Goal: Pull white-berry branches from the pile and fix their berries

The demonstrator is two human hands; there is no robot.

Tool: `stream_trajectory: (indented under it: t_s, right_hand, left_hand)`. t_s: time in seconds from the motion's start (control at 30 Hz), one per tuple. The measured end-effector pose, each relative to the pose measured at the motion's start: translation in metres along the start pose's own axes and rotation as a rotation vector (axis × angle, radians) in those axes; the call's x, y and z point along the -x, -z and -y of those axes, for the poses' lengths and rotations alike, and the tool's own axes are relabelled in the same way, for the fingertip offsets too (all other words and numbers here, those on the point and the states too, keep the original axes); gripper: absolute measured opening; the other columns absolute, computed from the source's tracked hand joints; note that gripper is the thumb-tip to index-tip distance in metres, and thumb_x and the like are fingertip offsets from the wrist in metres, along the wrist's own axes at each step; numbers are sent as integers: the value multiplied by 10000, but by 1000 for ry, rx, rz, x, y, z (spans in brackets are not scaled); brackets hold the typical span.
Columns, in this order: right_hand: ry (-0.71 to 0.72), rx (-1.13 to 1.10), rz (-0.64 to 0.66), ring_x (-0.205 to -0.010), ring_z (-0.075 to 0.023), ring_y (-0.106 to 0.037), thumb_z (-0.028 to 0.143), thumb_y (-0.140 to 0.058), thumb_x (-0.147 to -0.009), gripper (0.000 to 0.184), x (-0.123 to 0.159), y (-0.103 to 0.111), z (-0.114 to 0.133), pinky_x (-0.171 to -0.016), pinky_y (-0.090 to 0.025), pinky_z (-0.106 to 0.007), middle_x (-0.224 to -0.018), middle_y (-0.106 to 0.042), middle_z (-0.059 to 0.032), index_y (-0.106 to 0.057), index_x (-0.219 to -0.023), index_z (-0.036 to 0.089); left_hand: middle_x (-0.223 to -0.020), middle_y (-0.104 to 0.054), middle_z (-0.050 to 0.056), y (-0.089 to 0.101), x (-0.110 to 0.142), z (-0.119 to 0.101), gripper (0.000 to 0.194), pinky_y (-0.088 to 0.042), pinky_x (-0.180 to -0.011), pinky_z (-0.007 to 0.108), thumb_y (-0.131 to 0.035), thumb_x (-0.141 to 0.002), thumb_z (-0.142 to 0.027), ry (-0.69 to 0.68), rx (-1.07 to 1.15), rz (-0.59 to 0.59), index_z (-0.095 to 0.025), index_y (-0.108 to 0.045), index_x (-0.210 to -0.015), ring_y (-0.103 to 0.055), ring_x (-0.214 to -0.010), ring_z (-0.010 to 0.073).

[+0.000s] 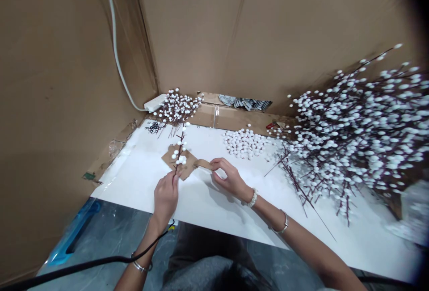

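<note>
My left hand (166, 197) is closed around the lower end of a thin dark brown stem dotted with round white beads (179, 154), holding it up with a slight tilt. The stem rises in front of a roughly square piece of brown kraft card (169, 159), and a narrow strip of the same brown card (203, 163) reaches out from it toward my right hand (231, 180). My hands are apart, with the strip between them. The fingertips (212, 162) of my right hand are at the end of the strip, but I cannot tell whether they are pinching it. A white beaded bracelet (253, 198) circles my right wrist, and a black cable (83, 262) runs across my left forearm. All this lies over a glossy white tabletop sheet (134, 183). Ahead of me sits a loose pile of small white balls (244, 143), and to its left are a scatter of thin black rings (154, 127) and a small bunch of white-beaded stems (177, 108). A large heap of the same white-beaded stems (355, 134) spreads across the right side. Behind them, a white power block (154, 102) with a white cable (115, 36) sits against tall brown cardboard walls (284, 36).
</note>
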State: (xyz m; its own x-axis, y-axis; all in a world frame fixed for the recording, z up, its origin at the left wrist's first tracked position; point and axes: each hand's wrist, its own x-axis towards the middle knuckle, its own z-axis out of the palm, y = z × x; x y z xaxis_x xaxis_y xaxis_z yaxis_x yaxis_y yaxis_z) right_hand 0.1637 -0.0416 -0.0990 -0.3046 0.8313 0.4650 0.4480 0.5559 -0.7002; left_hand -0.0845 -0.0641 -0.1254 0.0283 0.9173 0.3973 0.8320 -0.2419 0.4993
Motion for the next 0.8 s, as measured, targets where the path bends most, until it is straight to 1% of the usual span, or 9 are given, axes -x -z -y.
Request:
stream_trajectory:
  t_s: [0.1, 0.17, 0.23, 0.3, 0.37, 0.5, 0.63, 0.7, 0.8]
  right_hand:
    - [-224, -147, 90, -875, -174, -618, 128, -563, -795, 187, 0, 1, -3, -785, -527, -338, -1072, -601, -86, -552, -966, 202]
    - [-413, -324, 140, -785, -141, -613, 163, -584, -777, 290, -2, 1, -4, -719, -527, -305, -1054, -599, -62, -533, -1059, 202]
    - [-574, -514, 149, -751, -125, -621, 202, -593, -769, 328, -5, 0, -4, -662, -520, -275, -1059, -591, -46, -511, -1087, 205]
    - [-680, -657, 128, -729, -124, -633, 236, -581, -768, 304, -10, -2, -4, -602, -506, -251, -1021, -599, -40, -503, -1059, 199]
    - [-761, -706, 130, -653, -116, -621, 269, -581, -775, 284, -15, -4, -5, -531, -476, -223, -887, -623, -21, -495, -1034, 191]
    - [-850, -540, 227, -447, -77, -492, 416, -640, -805, 295, -30, -5, -3, -395, -352, -184, -639, -601, 28, -515, -936, 183]
    - [-841, -292, 375, -365, -62, -400, 583, -600, -820, 427, -46, -6, 2, -362, -294, -200, -501, -549, 32, -524, -704, 178]
    - [-807, -186, 412, -349, -60, -373, 595, -585, -824, 478, -52, -8, 2, -385, -291, -209, -420, -501, 38, -505, -603, 179]
    - [-765, -114, 431, -361, -66, -381, 543, -587, -836, 487, -56, -12, -2, -449, -332, -216, -356, -455, 43, -506, -527, 176]
  left_hand:
    - [-929, -735, 91, 0, 0, -3, 307, -481, -761, 329, -355, -1006, -353, 2, 10, 10, -174, -603, -1022, -669, -797, 226]
    - [-928, -734, 87, 1, -1, -4, 309, -480, -751, 334, -346, -1009, -354, 14, 17, 14, -178, -599, -1013, -666, -783, 227]
    - [-938, -736, 81, 1, -1, -4, 301, -479, -739, 335, -339, -1012, -348, 28, 27, 19, -184, -591, -1010, -665, -774, 227]
    - [-958, -738, 73, 2, 0, -3, 285, -480, -738, 332, -340, -1013, -342, 40, 41, 27, -191, -582, -1019, -669, -784, 225]
    - [-968, -742, 64, 2, 0, -3, 265, -484, -744, 326, -349, -1011, -341, 56, 62, 37, -197, -570, -1029, -678, -811, 224]
    - [-988, -749, 53, 1, 0, -2, 235, -489, -761, 326, -363, -1006, -343, 89, 104, 55, -204, -549, -1038, -692, -872, 232]
    - [-1004, -750, 53, 1, 0, -2, 225, -492, -772, 325, -366, -1001, -335, 115, 127, 62, -208, -549, -1035, -698, -886, 232]
    - [-1017, -749, 55, 3, -1, -3, 223, -495, -780, 319, -369, -998, -335, 132, 145, 67, -209, -548, -1042, -700, -901, 228]
    - [-1030, -747, 60, 4, -2, -5, 228, -499, -790, 318, -370, -993, -346, 165, 185, 83, -210, -544, -1052, -701, -929, 230]
